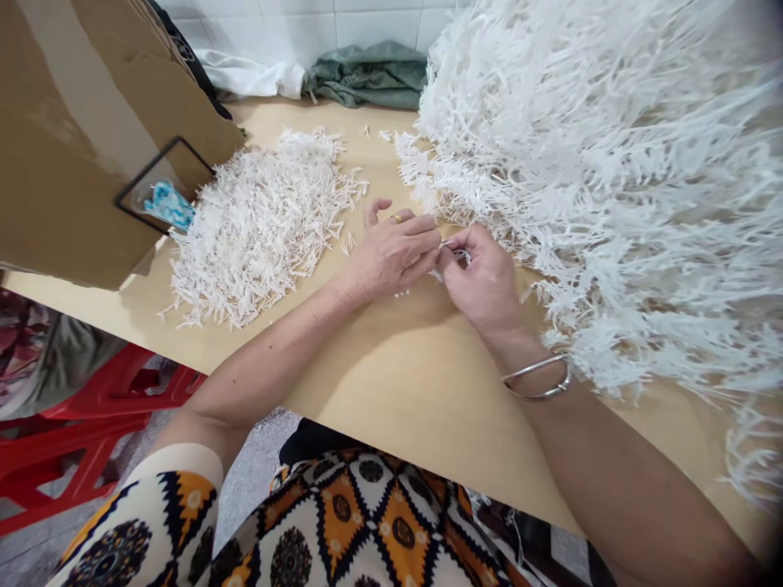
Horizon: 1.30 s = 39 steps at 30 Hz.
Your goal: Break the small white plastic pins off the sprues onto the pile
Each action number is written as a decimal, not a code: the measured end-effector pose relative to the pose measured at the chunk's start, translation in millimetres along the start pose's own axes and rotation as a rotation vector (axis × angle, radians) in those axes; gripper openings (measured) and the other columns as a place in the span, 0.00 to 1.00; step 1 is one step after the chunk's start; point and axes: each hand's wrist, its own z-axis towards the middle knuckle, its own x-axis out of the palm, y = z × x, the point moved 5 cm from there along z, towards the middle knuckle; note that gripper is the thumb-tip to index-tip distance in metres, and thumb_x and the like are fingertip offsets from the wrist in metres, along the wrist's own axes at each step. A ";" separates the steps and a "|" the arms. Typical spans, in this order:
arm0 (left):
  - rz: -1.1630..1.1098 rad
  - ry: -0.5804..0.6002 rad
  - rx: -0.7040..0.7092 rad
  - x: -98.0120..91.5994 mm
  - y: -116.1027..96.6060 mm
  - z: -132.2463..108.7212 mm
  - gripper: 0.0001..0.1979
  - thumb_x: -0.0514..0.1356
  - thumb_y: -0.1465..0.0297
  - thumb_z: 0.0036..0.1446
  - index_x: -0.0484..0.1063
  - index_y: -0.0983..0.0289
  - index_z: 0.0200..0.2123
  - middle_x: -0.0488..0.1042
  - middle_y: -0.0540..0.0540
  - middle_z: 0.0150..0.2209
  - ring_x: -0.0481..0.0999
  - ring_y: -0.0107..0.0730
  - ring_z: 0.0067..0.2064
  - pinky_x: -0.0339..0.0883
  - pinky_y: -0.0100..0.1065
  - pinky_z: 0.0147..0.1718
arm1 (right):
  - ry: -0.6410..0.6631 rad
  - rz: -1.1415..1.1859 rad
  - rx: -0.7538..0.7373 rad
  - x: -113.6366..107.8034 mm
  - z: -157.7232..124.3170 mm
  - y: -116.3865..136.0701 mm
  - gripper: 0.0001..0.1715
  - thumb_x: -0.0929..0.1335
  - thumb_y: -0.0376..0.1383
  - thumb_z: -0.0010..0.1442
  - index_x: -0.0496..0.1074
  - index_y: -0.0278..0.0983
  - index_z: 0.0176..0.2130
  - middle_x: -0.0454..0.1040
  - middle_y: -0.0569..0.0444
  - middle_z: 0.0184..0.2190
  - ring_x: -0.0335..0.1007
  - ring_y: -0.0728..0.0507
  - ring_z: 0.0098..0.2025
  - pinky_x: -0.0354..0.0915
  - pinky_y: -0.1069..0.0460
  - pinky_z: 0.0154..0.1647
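My left hand (391,254) and my right hand (480,277) meet at the middle of the tan table (397,383). Both pinch a small white plastic piece (451,249) between their fingertips. The left hand wears a ring, and a silver bangle sits on my right wrist. A huge mound of tangled white plastic strips (612,179) rises at the right, touching my right hand. To the left of my left hand lies a flatter pile of short separated white pieces (257,224).
A big cardboard box (79,139) with a black-framed opening showing something blue stands at the left. Green and white cloths (367,75) lie by the tiled wall. Red plastic stools (79,432) stand below the table's left edge.
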 end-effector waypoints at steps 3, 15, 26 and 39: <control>0.011 -0.009 0.061 4.4 -1.2 -0.6 0.20 0.44 0.63 0.75 0.72 0.60 0.37 0.76 0.52 0.40 0.72 0.37 0.46 0.48 0.53 0.62 | 0.007 -0.030 0.035 -0.2 1.4 -1.1 0.07 0.68 0.30 0.56 0.65 0.41 0.31 0.66 0.60 0.24 0.53 0.49 0.24 0.59 0.51 0.30; 0.019 0.013 0.156 9.5 -19.6 0.7 0.18 0.45 0.63 0.73 0.72 0.57 0.36 0.76 0.52 0.38 0.73 0.38 0.46 0.49 0.55 0.63 | 0.025 -0.078 0.108 -5.7 6.0 -14.9 0.11 0.67 0.27 0.57 0.62 0.42 0.31 0.63 0.59 0.24 0.55 0.47 0.27 0.57 0.47 0.35; -0.458 -0.265 -0.304 -9.6 9.7 0.8 0.14 0.50 0.63 0.72 0.67 0.59 0.33 0.73 0.53 0.35 0.72 0.32 0.40 0.66 0.38 0.47 | -0.051 0.066 0.028 -12.2 17.8 -40.4 0.08 0.69 0.30 0.58 0.66 0.41 0.31 0.69 0.59 0.27 0.63 0.46 0.30 0.62 0.48 0.37; -0.170 -0.645 -0.904 -4.5 92.1 -25.4 0.25 0.48 0.52 0.75 0.58 0.53 0.70 0.63 0.59 0.66 0.59 0.39 0.68 0.61 0.45 0.58 | 0.058 0.207 -0.036 -2.9 6.7 -26.6 0.04 0.70 0.37 0.63 0.71 0.43 0.40 0.73 0.55 0.35 0.68 0.45 0.34 0.69 0.46 0.39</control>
